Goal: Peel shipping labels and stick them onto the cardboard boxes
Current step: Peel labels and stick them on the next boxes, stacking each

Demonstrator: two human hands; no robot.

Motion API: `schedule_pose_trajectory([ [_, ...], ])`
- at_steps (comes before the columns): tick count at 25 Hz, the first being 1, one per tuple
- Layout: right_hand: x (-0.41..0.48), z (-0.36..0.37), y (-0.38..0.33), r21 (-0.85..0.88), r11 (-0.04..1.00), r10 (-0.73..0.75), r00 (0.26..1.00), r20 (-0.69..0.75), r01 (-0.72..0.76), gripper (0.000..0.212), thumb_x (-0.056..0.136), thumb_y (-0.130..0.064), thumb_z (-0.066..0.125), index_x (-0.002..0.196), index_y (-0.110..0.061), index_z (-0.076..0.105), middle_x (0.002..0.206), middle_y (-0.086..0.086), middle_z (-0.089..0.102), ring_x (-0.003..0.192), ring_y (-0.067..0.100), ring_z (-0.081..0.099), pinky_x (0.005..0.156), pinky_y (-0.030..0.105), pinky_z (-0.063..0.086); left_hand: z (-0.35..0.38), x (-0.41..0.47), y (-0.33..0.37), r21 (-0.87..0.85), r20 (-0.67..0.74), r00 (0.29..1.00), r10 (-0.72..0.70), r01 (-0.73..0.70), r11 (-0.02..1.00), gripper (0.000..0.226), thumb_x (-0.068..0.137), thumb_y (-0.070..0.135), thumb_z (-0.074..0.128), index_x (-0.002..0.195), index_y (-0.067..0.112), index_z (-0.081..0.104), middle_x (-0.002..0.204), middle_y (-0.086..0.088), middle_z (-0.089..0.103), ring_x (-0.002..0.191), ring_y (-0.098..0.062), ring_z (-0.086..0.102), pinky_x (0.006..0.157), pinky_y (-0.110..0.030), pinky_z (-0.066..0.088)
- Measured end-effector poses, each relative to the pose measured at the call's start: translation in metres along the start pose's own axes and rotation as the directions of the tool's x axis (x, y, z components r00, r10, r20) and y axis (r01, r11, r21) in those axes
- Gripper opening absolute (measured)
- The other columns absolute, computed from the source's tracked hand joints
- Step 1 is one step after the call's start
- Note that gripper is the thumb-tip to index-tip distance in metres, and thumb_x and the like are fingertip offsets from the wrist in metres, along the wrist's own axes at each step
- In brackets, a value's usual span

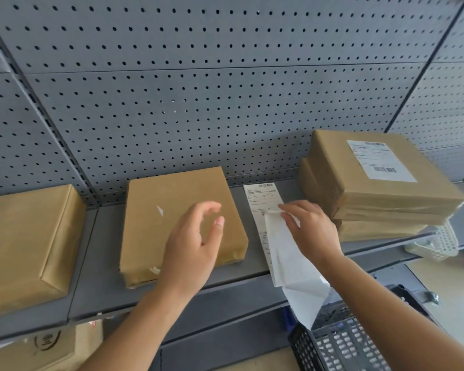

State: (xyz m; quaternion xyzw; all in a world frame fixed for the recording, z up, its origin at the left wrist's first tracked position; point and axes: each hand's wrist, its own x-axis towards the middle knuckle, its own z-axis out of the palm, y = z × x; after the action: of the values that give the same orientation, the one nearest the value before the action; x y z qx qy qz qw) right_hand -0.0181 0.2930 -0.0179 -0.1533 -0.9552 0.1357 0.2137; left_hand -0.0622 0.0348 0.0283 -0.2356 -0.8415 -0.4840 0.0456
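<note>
Shelf (252, 285): label (263, 199) under right hand (314, 228)

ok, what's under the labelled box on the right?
The labelled box tops a stack of brown boxes on the grey shelf. Only their side edges show, so their tops and any labels are covered; exact count is unclear.

Label print (264, 198) too small to read, left box (24, 245) cut off

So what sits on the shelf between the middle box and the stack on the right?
Head view: a printed label strip, with the right hand peeling white paper over it.
</note>
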Motion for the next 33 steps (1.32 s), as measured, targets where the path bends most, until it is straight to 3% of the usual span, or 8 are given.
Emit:
schedule_pose_trajectory([
  [3, -0.007, -0.028, -0.011, 0.008, 1.000, -0.023, 0.994, -0.103, 0.024, 0.023, 0.097, -0.034, 0.060, 0.115, -0.031, 0.073, 0.109, -0.010, 0.069, 0.103, 0.018, 0.059, 0.072, 0.033, 0.050, 0.030, -0.003, 0.019, -0.184, 0.284, 0.954, -0.093, 0.150, 0.971, 0.025, 0.102, 0.038, 0.054, 0.108, 0.022, 0.072, 0.098, 0.010, 0.077, 0.092, 0.002, 0.070, 0.084, -0.018, 0.054],
  [5, -0.015, -0.043, -0.017, -0.008, 0.999, -0.042, 0.986, -0.163, 0.041, 0.020, 0.095, -0.034, 0.063, 0.112, -0.031, 0.074, 0.105, -0.011, 0.069, 0.100, 0.018, 0.058, 0.071, 0.031, 0.047, 0.048, -0.004, 0.034, -0.341, 0.462, 0.867, -0.189, 0.370, 0.864, 0.033, 0.102, 0.038, 0.056, 0.104, 0.011, 0.075, 0.097, -0.006, 0.080, 0.088, -0.013, 0.075, 0.083, -0.030, 0.061],
  [7, -0.023, -0.056, -0.023, -0.022, 0.998, -0.064, 0.977, -0.202, 0.060, 0.019, 0.094, -0.033, 0.064, 0.110, -0.031, 0.075, 0.102, -0.010, 0.068, 0.098, 0.019, 0.057, 0.070, 0.031, 0.045, 0.060, -0.002, 0.046, -0.422, 0.532, 0.815, -0.228, 0.489, 0.763, 0.040, 0.100, 0.040, 0.058, 0.105, 0.005, 0.076, 0.102, -0.013, 0.079, 0.095, -0.022, 0.076, 0.090, -0.033, 0.061],
  [11, -0.034, -0.074, -0.035, -0.016, 0.993, -0.119, 0.953, -0.279, 0.119, 0.016, 0.092, -0.029, 0.068, 0.105, -0.029, 0.076, 0.101, -0.008, 0.068, 0.096, 0.022, 0.056, 0.071, 0.035, 0.046, 0.064, 0.007, 0.059, -0.560, 0.492, 0.844, -0.215, 0.495, 0.664, 0.044, 0.097, 0.047, 0.060, 0.108, 0.008, 0.077, 0.108, -0.015, 0.077, 0.106, -0.026, 0.073, 0.101, -0.040, 0.056],
  [15, -0.042, -0.081, -0.037, -0.025, 0.984, -0.174, 0.941, -0.292, 0.174, 0.019, 0.089, -0.025, 0.072, 0.107, -0.027, 0.076, 0.105, -0.005, 0.067, 0.097, 0.024, 0.056, 0.079, 0.040, 0.045, 0.058, 0.016, 0.064, -0.682, 0.447, 0.876, -0.182, 0.465, 0.565, 0.036, 0.102, 0.035, 0.058, 0.108, 0.005, 0.077, 0.106, -0.019, 0.078, 0.108, -0.032, 0.073, 0.100, -0.039, 0.057],
  [19, -0.046, -0.085, -0.037, 0.022, 0.981, -0.180, 0.951, -0.251, 0.191, 0.025, 0.089, -0.034, 0.072, 0.112, -0.024, 0.075, 0.107, -0.003, 0.064, 0.098, 0.022, 0.056, 0.078, 0.040, 0.047, 0.056, 0.020, 0.062, -0.679, 0.353, 0.921, -0.166, 0.374, 0.631, 0.022, 0.102, 0.020, 0.061, 0.107, 0.005, 0.075, 0.101, -0.016, 0.079, 0.100, -0.030, 0.075, 0.094, -0.038, 0.061],
  [23, -0.041, -0.093, -0.042, 0.158, 0.973, -0.133, 0.969, -0.208, 0.167, 0.029, 0.096, -0.040, 0.055, 0.111, -0.024, 0.074, 0.101, -0.007, 0.061, 0.093, 0.014, 0.052, 0.076, 0.029, 0.044, 0.054, 0.022, 0.057, -0.636, 0.301, 0.949, -0.099, 0.277, 0.720, 0.014, 0.101, 0.015, 0.061, 0.105, 0.009, 0.074, 0.094, -0.008, 0.081, 0.088, -0.021, 0.077, 0.082, -0.029, 0.062],
  [33, -0.017, -0.109, -0.053, 0.010, 0.947, -0.318, 0.945, -0.081, 0.320, 0.026, 0.095, -0.046, 0.056, 0.099, -0.028, 0.075, 0.094, -0.011, 0.065, 0.084, 0.014, 0.061, 0.058, 0.024, 0.045, 0.053, 0.017, 0.052, -0.629, 0.344, 0.939, -0.023, 0.249, 0.737, 0.015, 0.101, 0.018, 0.061, 0.106, 0.013, 0.074, 0.097, -0.005, 0.082, 0.092, -0.020, 0.078, 0.086, -0.033, 0.062],
])
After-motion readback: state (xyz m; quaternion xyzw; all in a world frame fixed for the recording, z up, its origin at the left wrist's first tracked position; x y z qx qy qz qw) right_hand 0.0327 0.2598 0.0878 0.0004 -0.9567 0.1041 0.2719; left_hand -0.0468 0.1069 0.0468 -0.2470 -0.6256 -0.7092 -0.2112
